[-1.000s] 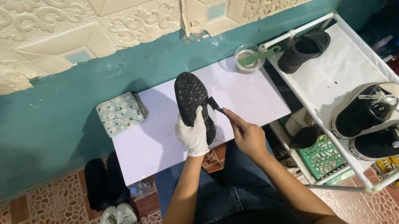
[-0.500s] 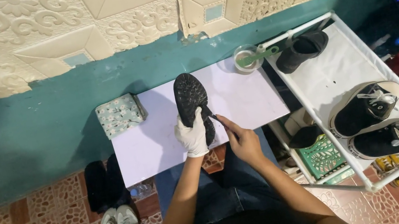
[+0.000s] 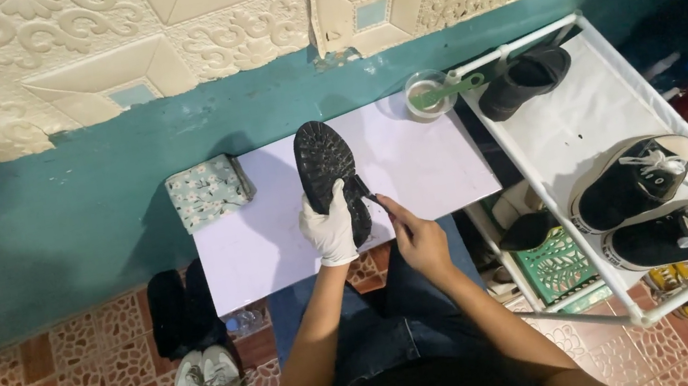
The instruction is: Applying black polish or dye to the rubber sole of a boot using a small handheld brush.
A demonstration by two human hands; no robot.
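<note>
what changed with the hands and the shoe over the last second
The bare right hand drew back a little toward the body, its small tool still at the edge of the black shoe's sole. The gloved left hand kept gripping the shoe, sole up, over the white table. Nothing was let go.
</note>
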